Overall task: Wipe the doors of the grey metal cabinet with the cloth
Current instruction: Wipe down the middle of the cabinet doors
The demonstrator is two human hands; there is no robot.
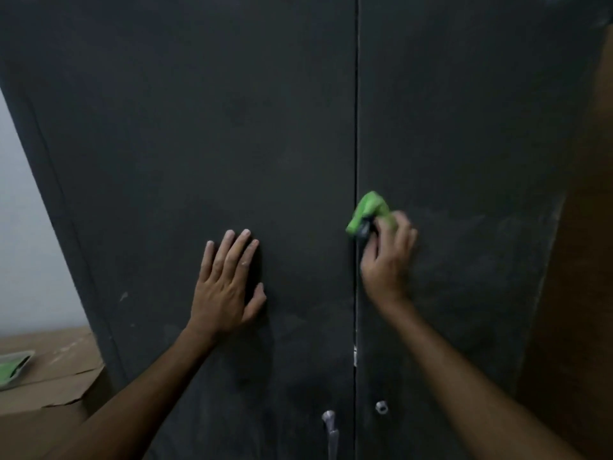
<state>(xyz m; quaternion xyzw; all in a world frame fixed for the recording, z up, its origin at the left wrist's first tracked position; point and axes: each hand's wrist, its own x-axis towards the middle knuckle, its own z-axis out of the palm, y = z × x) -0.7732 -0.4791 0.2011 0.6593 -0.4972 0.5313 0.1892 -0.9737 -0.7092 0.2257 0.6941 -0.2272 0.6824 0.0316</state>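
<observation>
Left hand (pixel 229 287) flat, fingers straight, bracing left door (pixel 166 144) | right hand (pixel 386 257) grasps bunched green cloth (pixel 368 210) against right door (pixel 464 144) beside centre seam (pixel 357 127) | risk: cloth may snag in seam; smudges lower down may get missed

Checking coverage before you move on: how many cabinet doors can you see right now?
2. The left door has the left hand flat on it; the right door has the right hand holding the green cloth beside the centre seam. Door edges run out of frame.
</observation>
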